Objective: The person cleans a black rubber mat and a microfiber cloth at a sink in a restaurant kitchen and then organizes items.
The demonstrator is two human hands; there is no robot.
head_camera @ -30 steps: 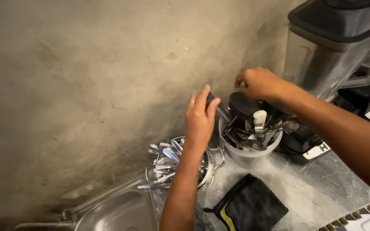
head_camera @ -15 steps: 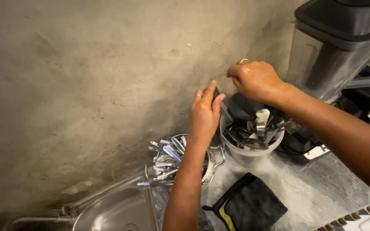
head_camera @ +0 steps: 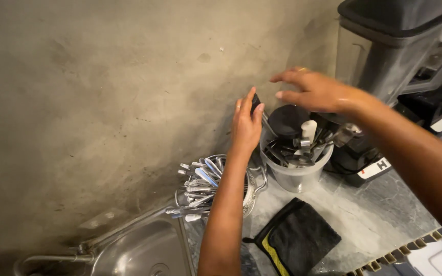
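My left hand (head_camera: 245,128) reaches up beside a clear plastic tub (head_camera: 295,176) packed with kitchen tools and grips a dark-handled utensil (head_camera: 258,105) that sticks up from the tub's left side. My right hand (head_camera: 313,91) hovers above the tub with fingers spread and nothing in it. A black round tool (head_camera: 288,121) and a white handle (head_camera: 308,130) stand among the metal tools in the tub.
A wire holder full of cutlery (head_camera: 203,186) sits left of the tub. A steel sink (head_camera: 134,250) lies at the bottom left. A black cloth with a yellow edge (head_camera: 295,237) rests on the grey counter. A large blender (head_camera: 400,46) stands at the right against the concrete wall.
My right hand has lifted off the tub's tools and opened its fingers. My left hand stays on the dark handle at the tub's left edge.
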